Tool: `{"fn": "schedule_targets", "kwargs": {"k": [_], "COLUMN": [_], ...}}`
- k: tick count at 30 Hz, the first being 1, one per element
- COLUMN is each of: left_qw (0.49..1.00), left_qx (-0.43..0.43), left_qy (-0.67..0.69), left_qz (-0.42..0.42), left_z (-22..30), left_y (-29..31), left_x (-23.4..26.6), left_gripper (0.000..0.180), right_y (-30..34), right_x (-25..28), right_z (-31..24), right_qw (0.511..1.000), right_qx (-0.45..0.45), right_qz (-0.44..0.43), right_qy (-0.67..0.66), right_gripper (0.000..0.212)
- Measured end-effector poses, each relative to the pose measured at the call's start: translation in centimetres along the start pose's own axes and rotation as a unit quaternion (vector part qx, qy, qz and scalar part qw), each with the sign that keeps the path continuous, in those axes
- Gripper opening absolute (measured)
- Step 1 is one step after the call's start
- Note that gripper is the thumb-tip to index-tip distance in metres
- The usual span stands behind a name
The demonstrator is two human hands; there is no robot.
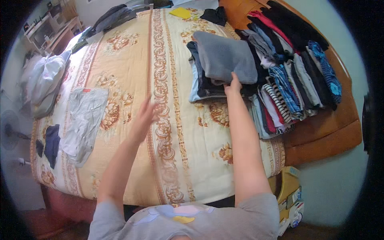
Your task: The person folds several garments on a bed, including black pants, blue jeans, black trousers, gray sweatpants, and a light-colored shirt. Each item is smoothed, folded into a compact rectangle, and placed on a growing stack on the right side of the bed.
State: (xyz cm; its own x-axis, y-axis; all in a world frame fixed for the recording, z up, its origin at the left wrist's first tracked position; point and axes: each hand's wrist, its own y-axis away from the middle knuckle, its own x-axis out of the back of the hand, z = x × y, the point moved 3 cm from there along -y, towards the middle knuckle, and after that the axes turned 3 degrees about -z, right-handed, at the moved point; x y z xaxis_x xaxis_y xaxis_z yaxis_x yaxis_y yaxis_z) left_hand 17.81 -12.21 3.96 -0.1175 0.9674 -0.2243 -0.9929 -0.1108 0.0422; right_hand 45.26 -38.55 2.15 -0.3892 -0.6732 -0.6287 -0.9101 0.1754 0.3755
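Observation:
A thick grey folded garment [227,56] lies on top of a stack of folded dark and light blue clothes [196,86], right of the bed's middle. My right hand [233,85] holds its near edge, thumb on the upper face and the other fingers mostly hidden beneath. Over the middle of the patterned bedspread [164,160], my left hand [145,118] is open and holds nothing, its fingers apart and slightly blurred. To its left, a light grey shirt [84,124] is spread flat, with a small dark blue cloth [52,146] beside it.
Rows of folded clothes [286,88] line the right side against the brown headboard [328,136]. White bulky fabric [46,76] sits at the left edge. Dark clothes [112,20], a yellow cloth [181,13] and a black garment [215,16] lie at the far end.

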Motion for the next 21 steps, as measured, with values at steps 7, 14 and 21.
{"fn": "schedule_targets", "kwargs": {"k": [7, 14, 21], "left_qw": [0.939, 0.934, 0.616], "left_qx": [0.195, 0.119, 0.054], "left_qy": [0.127, 0.088, -0.559], "left_qz": [0.252, 0.325, 0.552], "left_z": [-13.5, -11.7, -5.5], "left_y": [17.5, 22.6, 22.7], "left_x": [11.7, 17.5, 31.3], "left_gripper": [0.055, 0.039, 0.063], "right_y": [-3.6, 2.3, 26.3], "right_x": [1.8, 3.9, 9.2], "right_z": [1.0, 2.5, 22.4], "right_qw": [0.998, 0.987, 0.629], "right_qx": [0.001, 0.158, 0.344], "right_qz": [-0.068, 0.005, -0.238], "right_qy": [0.017, 0.031, 0.655], "right_gripper": [0.067, 0.05, 0.041]}}
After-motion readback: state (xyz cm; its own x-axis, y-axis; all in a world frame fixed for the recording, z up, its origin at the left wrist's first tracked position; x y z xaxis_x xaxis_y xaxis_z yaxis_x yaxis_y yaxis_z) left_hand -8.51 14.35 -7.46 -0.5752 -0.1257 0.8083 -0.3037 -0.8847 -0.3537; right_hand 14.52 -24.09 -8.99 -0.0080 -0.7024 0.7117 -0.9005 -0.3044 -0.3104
